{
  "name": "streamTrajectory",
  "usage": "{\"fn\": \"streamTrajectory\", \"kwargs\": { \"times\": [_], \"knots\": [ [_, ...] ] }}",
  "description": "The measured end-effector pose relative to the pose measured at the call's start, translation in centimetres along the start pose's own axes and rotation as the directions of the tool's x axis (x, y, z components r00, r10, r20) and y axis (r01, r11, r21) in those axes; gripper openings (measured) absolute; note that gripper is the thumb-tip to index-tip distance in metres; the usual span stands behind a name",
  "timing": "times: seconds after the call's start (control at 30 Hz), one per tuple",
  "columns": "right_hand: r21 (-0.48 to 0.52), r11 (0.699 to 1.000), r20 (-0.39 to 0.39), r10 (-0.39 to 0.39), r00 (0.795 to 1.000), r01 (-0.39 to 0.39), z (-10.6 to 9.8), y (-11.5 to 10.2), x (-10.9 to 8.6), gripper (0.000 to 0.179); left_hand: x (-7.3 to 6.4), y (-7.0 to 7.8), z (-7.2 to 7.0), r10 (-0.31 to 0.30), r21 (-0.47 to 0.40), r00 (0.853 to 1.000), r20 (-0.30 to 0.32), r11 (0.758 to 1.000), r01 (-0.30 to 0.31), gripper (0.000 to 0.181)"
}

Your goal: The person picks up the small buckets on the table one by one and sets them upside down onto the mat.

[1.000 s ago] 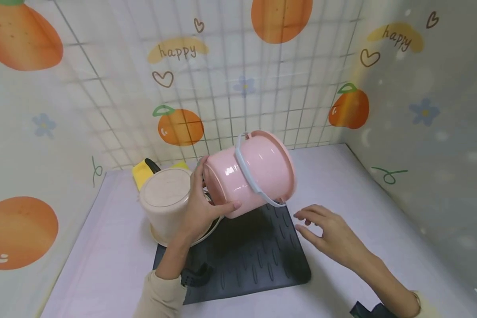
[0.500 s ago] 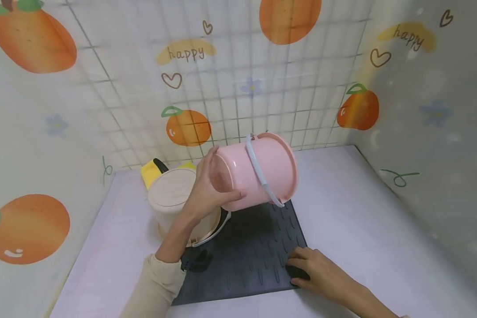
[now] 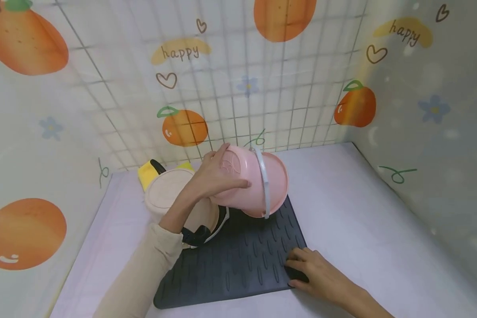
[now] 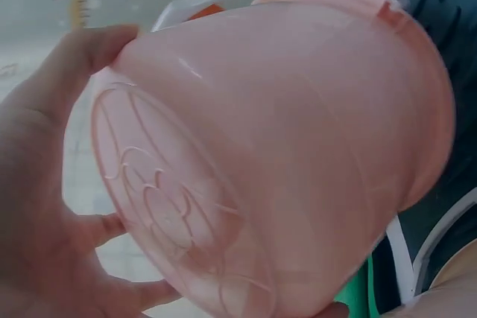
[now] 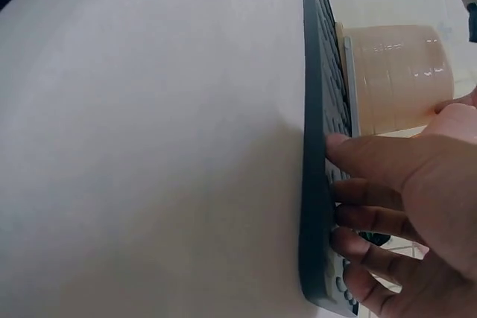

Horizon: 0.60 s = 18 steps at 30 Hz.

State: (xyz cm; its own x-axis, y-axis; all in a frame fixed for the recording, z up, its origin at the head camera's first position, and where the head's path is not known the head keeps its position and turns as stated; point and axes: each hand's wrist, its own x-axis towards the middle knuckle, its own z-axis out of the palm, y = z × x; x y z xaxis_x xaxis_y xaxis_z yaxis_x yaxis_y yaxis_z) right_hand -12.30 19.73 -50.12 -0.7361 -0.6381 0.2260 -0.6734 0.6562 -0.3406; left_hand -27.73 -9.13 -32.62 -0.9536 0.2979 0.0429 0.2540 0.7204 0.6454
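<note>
My left hand (image 3: 216,174) grips a pink bucket (image 3: 258,183) round its base, thumb on the near side. The bucket is tilted, its mouth toward the right and down, with a pale blue handle (image 3: 263,172) hanging across it. In the left wrist view the bucket (image 4: 298,124) shows a raised pattern on its bottom. My right hand (image 3: 322,274) rests its fingertips on the front right corner of a black ribbed mat (image 3: 238,251). The right wrist view shows thumb and fingers touching the mat (image 5: 313,184) near its edge.
An upside-down cream bucket (image 3: 168,190) stands on the mat's left part, its handle beside it. Behind it lies a yellow and black item (image 3: 149,174), partly hidden. A pale tablecloth (image 3: 342,203) covers the table, and a printed curtain (image 3: 222,97) stands behind.
My right hand has come down from beside the bucket to the mat's front right corner. The pink bucket has turned further mouth-down and lowered slightly in my left hand.
</note>
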Motion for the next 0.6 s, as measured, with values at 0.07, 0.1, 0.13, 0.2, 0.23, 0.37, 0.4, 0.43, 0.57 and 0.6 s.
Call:
{"fn": "streamTrajectory", "kwargs": {
  "times": [0.07, 0.1, 0.13, 0.2, 0.23, 0.37, 0.4, 0.43, 0.57, 0.6],
  "knots": [
    [0.001, 1.0, -0.011, -0.005, 1.0, 0.005, 0.1, 0.1, -0.1, 0.039, 0.7, 0.4, 0.2, -0.01, 0.056, 0.999, 0.048, 0.998, 0.007, 0.123],
    [0.002, 1.0, -0.016, -0.01, 1.0, 0.011, 0.2, 0.1, -0.1, 0.039, 1.0, 0.6, 0.3, -0.017, 0.08, 0.997, 0.07, 0.997, 0.011, 0.122],
    [0.001, 1.0, -0.02, -0.017, 1.0, 0.017, 0.2, 0.1, -0.1, 0.039, 1.2, 0.8, 0.5, -0.022, 0.107, 0.996, 0.086, 0.994, 0.013, 0.122],
    [-0.003, 1.0, -0.027, -0.026, 0.999, 0.026, 0.3, 0.2, -0.2, 0.039, 1.7, 1.3, 0.9, -0.03, 0.162, 0.992, 0.121, 0.987, 0.01, 0.122],
    [-0.008, 1.0, -0.028, -0.029, 0.999, 0.029, 0.3, 0.2, -0.3, 0.039, 1.9, 1.7, 1.1, -0.036, 0.189, 0.99, 0.133, 0.982, 0.011, 0.122],
    [-0.015, 0.999, -0.032, -0.035, 0.999, 0.035, 0.2, 0.3, -0.3, 0.039, 2.7, 3.0, 1.6, -0.077, 0.306, 0.979, 0.191, 0.952, 0.015, 0.122],
    [-0.014, 0.999, -0.032, -0.037, 0.999, 0.037, 0.2, 0.3, -0.3, 0.039, 2.8, 3.3, 1.7, -0.095, 0.341, 0.974, 0.206, 0.94, 0.02, 0.122],
    [-0.011, 0.999, -0.031, -0.038, 0.999, 0.038, 0.2, 0.3, -0.3, 0.039, 3.0, 3.6, 1.8, -0.114, 0.369, 0.97, 0.216, 0.929, 0.027, 0.121],
    [-0.001, 0.999, -0.027, -0.034, 0.999, 0.034, 0.1, 0.4, -0.3, 0.039, 3.8, 4.4, 2.5, -0.163, 0.464, 0.956, 0.244, 0.885, 0.032, 0.118],
    [-0.001, 1.0, -0.027, -0.031, 0.999, 0.031, 0.1, 0.4, -0.3, 0.039, 4.0, 4.5, 2.7, -0.166, 0.485, 0.956, 0.243, 0.874, 0.029, 0.117]
  ]
}}
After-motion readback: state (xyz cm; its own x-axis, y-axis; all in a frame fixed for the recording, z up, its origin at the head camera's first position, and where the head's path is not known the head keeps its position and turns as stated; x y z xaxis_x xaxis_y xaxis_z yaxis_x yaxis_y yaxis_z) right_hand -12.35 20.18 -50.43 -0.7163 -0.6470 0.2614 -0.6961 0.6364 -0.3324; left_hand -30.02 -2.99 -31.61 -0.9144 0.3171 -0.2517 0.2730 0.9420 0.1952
